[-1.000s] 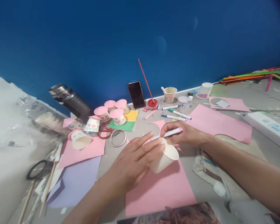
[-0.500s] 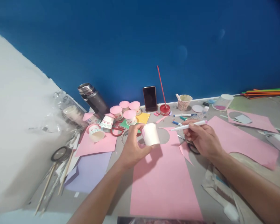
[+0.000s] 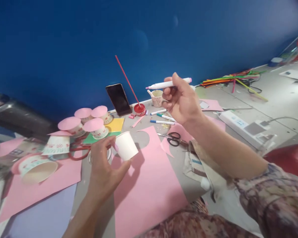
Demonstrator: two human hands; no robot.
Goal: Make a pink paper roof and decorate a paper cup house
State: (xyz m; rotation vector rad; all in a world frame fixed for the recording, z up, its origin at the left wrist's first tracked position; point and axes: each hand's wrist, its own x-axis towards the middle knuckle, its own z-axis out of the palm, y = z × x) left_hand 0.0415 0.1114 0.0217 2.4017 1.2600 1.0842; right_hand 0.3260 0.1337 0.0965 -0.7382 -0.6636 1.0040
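Note:
A white paper cup point(image 3: 127, 146) with a pink mark near its left side is gripped between the fingers and thumb of my left hand point(image 3: 105, 170). It tilts above a pink sheet of paper point(image 3: 146, 191) that has a round hole cut at its far end. Raised higher on the right, my right hand point(image 3: 182, 99) holds a white marker point(image 3: 169, 84) with a pink tip pointing left, away from the cup. Small scissors point(image 3: 173, 138) with dark handles lie on the table below my right hand.
Several decorated cups with pink disc tops point(image 3: 94, 125) stand at the left, near a dark flask point(image 3: 17, 115). A phone point(image 3: 118, 99) leans on the blue wall by a red tin point(image 3: 139, 109) with a stick. A power strip point(image 3: 242, 127) lies right.
The view has swung to the right and tilted. My right hand has lifted the marker up and away from the cup. My left hand still holds the cup above the pink sheet.

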